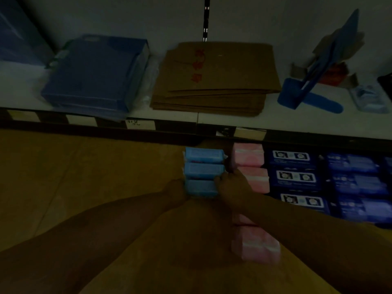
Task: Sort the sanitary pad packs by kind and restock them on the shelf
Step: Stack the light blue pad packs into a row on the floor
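**user1:** Arms first, they fill the bottom: left arm (89, 234) and right arm (314, 228) both reach over a brown surface (63, 177). Flattened cardboard (214, 81) lies on the white shelf (233, 122) above.

**user2:** yep. Then dark blue packs (297, 177), pink packs (250, 162) beside them, and three light blue packs (203, 164) in a row. Right hand (231, 185) curls its fingers on the nearest one's end. Left hand (176, 188) touches the other end, grip's too dark to call tbh.
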Tool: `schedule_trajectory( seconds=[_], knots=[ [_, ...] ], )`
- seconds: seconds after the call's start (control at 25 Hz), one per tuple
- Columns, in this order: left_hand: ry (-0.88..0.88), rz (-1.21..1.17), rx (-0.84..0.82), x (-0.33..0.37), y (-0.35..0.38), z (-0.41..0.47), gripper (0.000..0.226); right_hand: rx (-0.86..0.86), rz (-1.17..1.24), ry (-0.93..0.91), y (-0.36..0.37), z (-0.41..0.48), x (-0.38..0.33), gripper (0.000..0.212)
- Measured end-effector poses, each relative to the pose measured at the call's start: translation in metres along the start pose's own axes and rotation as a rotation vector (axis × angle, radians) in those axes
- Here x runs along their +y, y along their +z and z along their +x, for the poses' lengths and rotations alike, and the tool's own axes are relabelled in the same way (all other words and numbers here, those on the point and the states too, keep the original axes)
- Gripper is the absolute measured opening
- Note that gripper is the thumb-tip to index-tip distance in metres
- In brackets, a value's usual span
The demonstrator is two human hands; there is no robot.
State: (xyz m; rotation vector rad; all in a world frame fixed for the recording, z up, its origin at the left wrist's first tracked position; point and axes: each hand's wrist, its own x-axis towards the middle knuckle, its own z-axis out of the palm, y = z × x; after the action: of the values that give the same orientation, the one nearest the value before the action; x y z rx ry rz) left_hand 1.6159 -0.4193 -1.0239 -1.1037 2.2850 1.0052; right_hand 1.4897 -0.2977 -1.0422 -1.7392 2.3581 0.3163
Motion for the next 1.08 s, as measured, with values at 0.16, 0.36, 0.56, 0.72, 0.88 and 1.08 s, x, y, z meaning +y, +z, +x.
schedule_trajectory(
  seconds=[0.16, 0.36, 0.56, 0.72, 0.88, 1.08],
  knots=[
    [0.058, -0.151, -0.051, 0.004, -0.001, -0.003, 0.036, 0.013, -0.013, -0.005, 0.001, 0.002, -0.002, 0.050],
    [0.092, -0.281, -0.089, 0.006, 0.001, -0.002, 0.035, 0.027, 0.000, 0.014, 0.000, 0.000, -0.004, 0.056],
    [0.089, -0.187, -0.022, 0.007, -0.003, -0.002, 0.024, -0.022, 0.001, 0.012, -0.010, 0.000, -0.001, 0.057],
    [0.083, 0.022, 0.019, 0.003, -0.008, 0.000, 0.047, -0.001, 0.030, 0.052, -0.017, 0.001, 0.000, 0.050],
    [0.038, 0.090, 0.091, 0.004, -0.008, -0.002, 0.057, 0.067, 0.084, 0.064, -0.025, 0.003, 0.004, 0.038],
    [0.183, 0.014, 0.213, 0.027, -0.028, -0.014, 0.047, 0.165, 0.378, 0.218, -0.065, 0.002, 0.014, 0.028]
  ],
)
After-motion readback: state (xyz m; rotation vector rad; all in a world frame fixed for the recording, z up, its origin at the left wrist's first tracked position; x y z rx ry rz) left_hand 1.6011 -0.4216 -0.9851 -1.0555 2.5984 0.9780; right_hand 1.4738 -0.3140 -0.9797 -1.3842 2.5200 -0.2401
